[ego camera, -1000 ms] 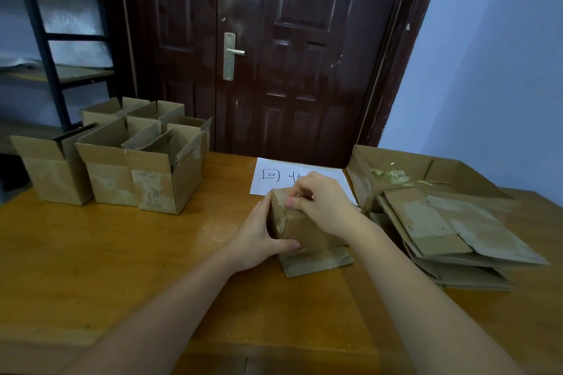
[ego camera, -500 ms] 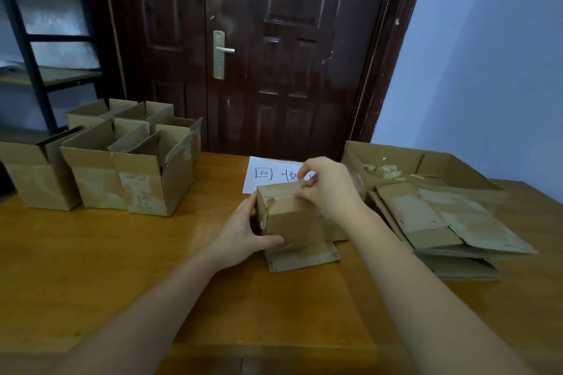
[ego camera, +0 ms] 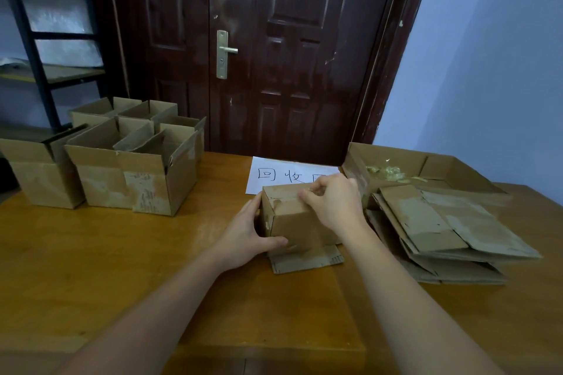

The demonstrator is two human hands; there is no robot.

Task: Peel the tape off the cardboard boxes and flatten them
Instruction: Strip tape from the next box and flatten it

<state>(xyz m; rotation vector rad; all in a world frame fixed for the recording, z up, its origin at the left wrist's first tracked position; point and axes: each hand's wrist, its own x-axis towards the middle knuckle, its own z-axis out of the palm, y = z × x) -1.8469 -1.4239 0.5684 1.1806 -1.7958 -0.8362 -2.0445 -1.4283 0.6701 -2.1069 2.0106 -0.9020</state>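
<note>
A small closed cardboard box (ego camera: pixel 292 222) stands at the middle of the wooden table (ego camera: pixel 122 268), with one flap lying flat in front of it. My left hand (ego camera: pixel 246 234) grips its left side, thumb across the front face. My right hand (ego camera: pixel 332 201) lies over the top, its fingertips pinching the tape (ego camera: pixel 307 192) on the top seam. The far side of the box is hidden behind my right hand.
Several open boxes (ego camera: pixel 128 173) stand at the left back. A pile of flattened boxes (ego camera: pixel 441 231) lies on the right, behind it an open box with crumpled tape (ego camera: pixel 387 172). A white paper sign (ego camera: pixel 283 173) lies behind the box. A dark door is beyond.
My right hand has shifted its fingertips along the top seam of the box. The left hand keeps its hold on the box's side. The camera has moved a little.
</note>
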